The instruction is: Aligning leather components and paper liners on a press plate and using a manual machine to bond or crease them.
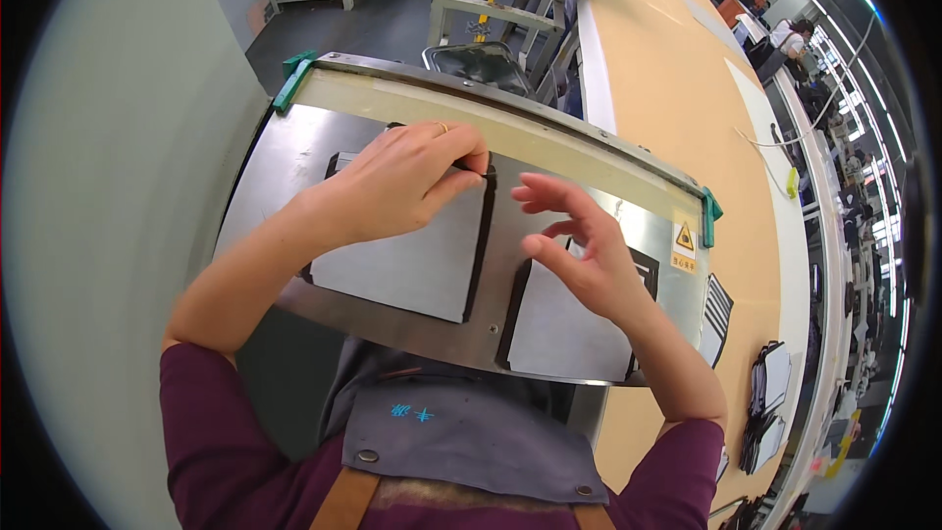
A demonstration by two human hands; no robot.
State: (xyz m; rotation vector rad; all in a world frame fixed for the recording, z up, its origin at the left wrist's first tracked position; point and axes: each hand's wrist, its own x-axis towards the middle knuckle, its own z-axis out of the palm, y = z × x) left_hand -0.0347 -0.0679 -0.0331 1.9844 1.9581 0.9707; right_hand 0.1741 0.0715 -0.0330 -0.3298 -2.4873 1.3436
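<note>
Two pale grey, flat pieces with black edges lie on a metal plate (260, 152) in front of me. My left hand (417, 172) reaches over the left piece (397, 270), thumb and fingers pinched at its black far right corner. My right hand (579, 250) hovers beside it, fingers curved and apart, with nothing between them. Below the right hand lies the other pale piece (564, 324), partly covered by that hand. Black strips show along the edges of both pieces.
Green clamps (292, 83) sit at both ends of the metal bar (461, 83) behind the plate. A long tan table (667, 69) runs along the right, with stacks of black-edged pieces (770, 393) on it. A stool (481, 64) stands beyond. Another person (790, 39) is far right.
</note>
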